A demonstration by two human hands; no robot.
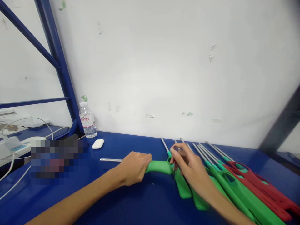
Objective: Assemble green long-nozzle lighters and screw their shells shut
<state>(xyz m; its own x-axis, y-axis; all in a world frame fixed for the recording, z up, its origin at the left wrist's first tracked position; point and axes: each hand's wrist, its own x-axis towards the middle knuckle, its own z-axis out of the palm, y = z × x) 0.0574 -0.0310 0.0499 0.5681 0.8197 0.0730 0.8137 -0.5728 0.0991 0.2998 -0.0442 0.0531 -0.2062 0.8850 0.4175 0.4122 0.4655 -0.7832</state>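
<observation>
My left hand (pixel 133 167) is closed around a green long-nosed lighter (pixel 159 166) that lies across the blue table (pixel 131 203); its metal tube (pixel 110 160) sticks out to the left of my fist. My right hand (pixel 187 164) pinches a small dark red thing (pixel 175 156) right at the green handle's end; I cannot make out what it is. A row of green lighters (pixel 225 184) and red lighters (pixel 260 187) lies beside and under my right hand, metal tubes pointing toward the wall.
A water bottle (pixel 87 122) stands by the white wall, with a white earbud case (pixel 97 143) beside it. At the left are white cables (pixel 14 175), a power strip (pixel 14 147) and a blue shelf frame (pixel 58 62).
</observation>
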